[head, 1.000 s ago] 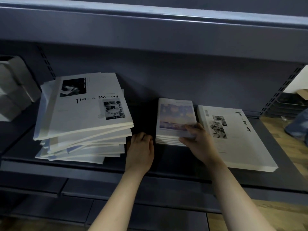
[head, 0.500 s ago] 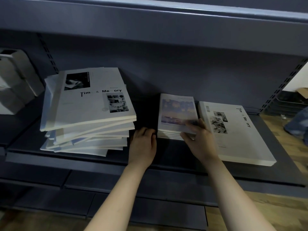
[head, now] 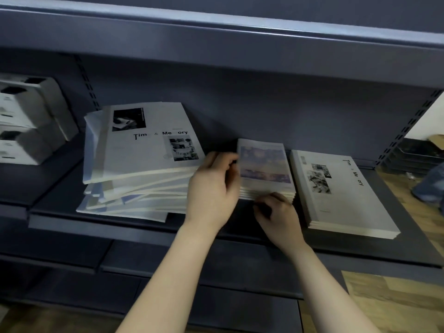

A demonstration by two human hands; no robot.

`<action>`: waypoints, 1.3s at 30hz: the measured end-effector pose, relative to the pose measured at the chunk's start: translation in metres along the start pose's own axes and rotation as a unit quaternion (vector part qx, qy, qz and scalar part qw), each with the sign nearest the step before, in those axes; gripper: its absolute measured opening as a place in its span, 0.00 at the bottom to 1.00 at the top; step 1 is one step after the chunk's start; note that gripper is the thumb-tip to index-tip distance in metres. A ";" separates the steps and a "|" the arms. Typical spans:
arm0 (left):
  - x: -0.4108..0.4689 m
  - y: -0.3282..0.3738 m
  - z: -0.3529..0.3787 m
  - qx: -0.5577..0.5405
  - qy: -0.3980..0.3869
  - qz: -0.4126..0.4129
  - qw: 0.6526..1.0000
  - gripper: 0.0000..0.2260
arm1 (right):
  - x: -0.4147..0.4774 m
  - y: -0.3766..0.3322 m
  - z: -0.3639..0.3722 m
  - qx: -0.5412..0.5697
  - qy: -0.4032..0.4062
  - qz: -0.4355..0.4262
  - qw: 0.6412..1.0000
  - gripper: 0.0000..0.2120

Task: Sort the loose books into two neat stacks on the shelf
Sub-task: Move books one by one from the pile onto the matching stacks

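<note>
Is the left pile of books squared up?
No, the left pile is fanned out, its books skewed at different angles.

Left hand (head: 212, 188): fingertips motion-blurred at the 9 o'clock edge of small stack (head: 264, 164), grip unclear. Right hand (head: 280, 213): fingertips curl out of sight at its 6 o'clock edge. White boxes (head: 26, 121) at 9 o'clock cut by frame edge. Blue object (head: 430, 186) at 3 o'clock blurred, cut off, unidentifiable. Messy pile (head: 134, 179): lower covers hidden.
</note>
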State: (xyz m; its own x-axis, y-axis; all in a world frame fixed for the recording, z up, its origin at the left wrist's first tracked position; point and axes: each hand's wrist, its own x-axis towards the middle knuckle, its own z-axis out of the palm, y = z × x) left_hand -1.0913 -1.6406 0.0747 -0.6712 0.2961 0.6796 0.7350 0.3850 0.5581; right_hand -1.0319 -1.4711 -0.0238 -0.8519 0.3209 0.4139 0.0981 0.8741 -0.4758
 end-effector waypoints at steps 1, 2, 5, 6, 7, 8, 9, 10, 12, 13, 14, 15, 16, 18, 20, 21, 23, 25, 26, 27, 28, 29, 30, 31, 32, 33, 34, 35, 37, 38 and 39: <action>0.005 0.001 -0.010 0.004 0.014 0.001 1.000 0.12 | 0.000 -0.004 0.001 -0.008 -0.004 -0.001 1.000 0.06; 0.009 0.001 -0.020 0.016 0.026 0.000 1.000 0.12 | 0.000 -0.007 0.003 -0.012 -0.004 -0.001 1.000 0.06; 0.020 -0.010 -0.048 0.094 0.043 -0.017 0.995 0.12 | 0.004 -0.015 0.008 -0.011 -0.016 -0.005 1.000 0.07; 0.022 -0.016 -0.057 0.122 0.042 -0.026 0.991 0.12 | 0.006 -0.017 0.010 -0.008 -0.022 -0.006 1.000 0.07; 0.023 -0.024 -0.064 0.146 0.041 -0.038 0.988 0.11 | 0.007 -0.019 0.012 -0.005 -0.026 -0.007 1.000 0.07; 0.024 -0.031 -0.072 0.165 0.041 -0.052 0.984 0.11 | 0.008 -0.021 0.014 -0.004 -0.027 -0.007 1.000 0.07; 0.023 -0.038 -0.081 0.181 0.041 -0.066 0.980 0.10 | 0.008 -0.024 0.017 -0.004 -0.026 -0.006 1.000 0.07; 0.023 -0.044 -0.089 0.199 0.041 -0.083 0.976 0.10 | 0.008 -0.027 0.020 -0.004 -0.024 -0.007 1.000 0.06; 0.021 -0.053 -0.106 0.251 0.038 -0.123 0.960 0.11 | 0.007 -0.031 0.024 -0.011 -0.019 -0.012 1.000 0.06; 0.020 -0.057 -0.113 0.278 0.040 -0.142 0.949 0.12 | 0.007 -0.032 0.026 -0.014 -0.017 -0.015 1.000 0.06; 0.018 -0.060 -0.120 0.298 0.045 -0.161 0.940 0.13 | 0.007 -0.032 0.028 -0.016 -0.015 -0.017 1.000 0.05; 0.017 -0.062 -0.126 0.309 0.050 -0.181 0.932 0.15 | 0.007 -0.032 0.029 -0.016 -0.013 -0.018 1.000 0.05; 0.016 -0.065 -0.130 0.308 0.054 -0.205 0.927 0.18 | 0.006 -0.031 0.029 -0.015 -0.012 -0.020 1.000 0.05; 0.015 -0.069 -0.136 0.284 0.052 -0.253 0.923 0.25 | 0.006 -0.030 0.030 -0.013 -0.012 -0.022 1.000 0.05; 0.016 -0.071 -0.137 0.263 0.049 -0.289 0.919 0.30 | 0.005 -0.029 0.031 -0.014 -0.008 -0.027 1.000 0.05; 0.017 -0.070 -0.137 0.259 0.047 -0.304 0.916 0.31 | 0.004 -0.030 0.031 -0.017 -0.006 -0.029 0.999 0.05; 0.022 -0.069 -0.137 0.253 0.042 -0.335 0.907 0.33 | 0.003 -0.030 0.031 -0.020 -0.004 -0.032 0.999 0.05; 0.028 -0.069 -0.138 0.240 0.034 -0.372 0.896 0.33 | 0.002 -0.031 0.029 -0.016 -0.002 -0.032 0.999 0.05; 0.032 -0.070 -0.140 0.232 0.026 -0.390 0.891 0.32 | 0.001 -0.031 0.029 -0.016 -0.002 -0.032 0.999 0.05; 0.035 -0.070 -0.141 0.227 0.018 -0.404 0.886 0.31 | 0.001 -0.031 0.028 -0.017 -0.004 -0.031 0.999 0.05; 0.037 -0.070 -0.142 0.225 0.011 -0.412 0.883 0.31 | 0.001 -0.031 0.028 -0.019 -0.007 -0.030 0.999 0.05; 0.038 -0.070 -0.142 0.228 0.008 -0.412 0.882 0.32 | 0.001 -0.031 0.028 -0.017 -0.009 -0.027 0.999 0.05; 0.038 -0.069 -0.142 0.232 0.009 -0.408 0.883 0.32 | 0.001 -0.031 0.028 -0.014 -0.011 -0.023 1.000 0.05; 0.038 -0.068 -0.141 0.236 0.014 -0.400 0.886 0.31 | 0.001 -0.030 0.028 -0.010 -0.013 -0.020 1.000 0.05; 0.037 -0.067 -0.139 0.234 0.024 -0.391 0.890 0.30 | 0.001 -0.030 0.028 -0.008 -0.016 -0.018 1.000 0.05; 0.036 -0.066 -0.138 0.226 0.035 -0.383 0.895 0.27 | 0.001 -0.030 0.028 -0.008 -0.018 -0.017 1.000 0.05; 0.035 -0.066 -0.136 0.215 0.048 -0.375 0.901 0.24 | 0.001 -0.029 0.028 -0.010 -0.020 -0.018 1.000 0.05; 0.034 -0.067 -0.135 0.203 0.059 -0.365 0.907 0.20 | 0.001 -0.029 0.028 -0.010 -0.019 -0.017 1.000 0.05; 0.033 -0.069 -0.134 0.186 0.070 -0.337 0.920 0.15 | 0.001 -0.028 0.027 -0.008 -0.016 -0.019 1.000 0.05; 0.032 -0.068 -0.134 0.179 0.072 -0.324 0.926 0.14 | 0.002 -0.028 0.027 -0.008 -0.014 -0.021 1.000 0.05; 0.031 -0.067 -0.134 0.173 0.074 -0.314 0.931 0.14 | 0.002 -0.028 0.028 -0.007 -0.014 -0.021 1.000 0.05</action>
State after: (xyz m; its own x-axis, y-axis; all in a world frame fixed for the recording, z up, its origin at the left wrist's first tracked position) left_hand -1.1484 -1.7741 0.1221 -0.9189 -0.1955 0.3427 0.1099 0.7073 0.6983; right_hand -1.0500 -1.5049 -0.0313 -0.8698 0.2726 0.4112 0.0686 0.8922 -0.4463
